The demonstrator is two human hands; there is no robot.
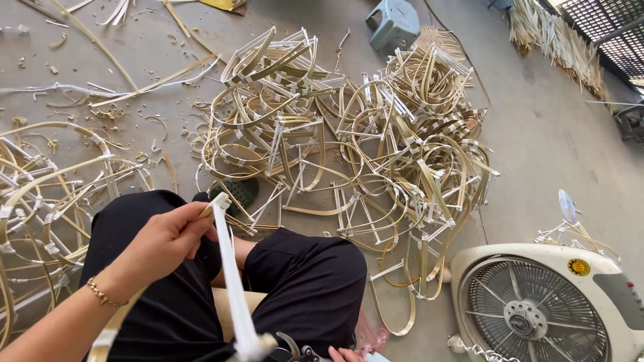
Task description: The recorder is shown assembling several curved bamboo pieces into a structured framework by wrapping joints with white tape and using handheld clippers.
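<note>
My left hand point(164, 240) grips a bent bamboo strip wrapped in white tape point(231, 281) near its upper end, above my lap in black trousers point(302, 281). The strip runs down to a taped joint at the bottom edge of the view. Only the fingertips of my right hand point(345, 354) show at the bottom edge, beside the dark metal handles of a tool point(295, 348). Whether that hand holds the tool is hidden.
A big heap of curved taped bamboo frames point(355, 141) lies on the concrete floor ahead. More frames point(47, 201) lie at the left. A white box fan point(537, 308) stands at lower right, a grey plastic stool point(396, 23) at the top, bamboo scraps point(557, 40) top right.
</note>
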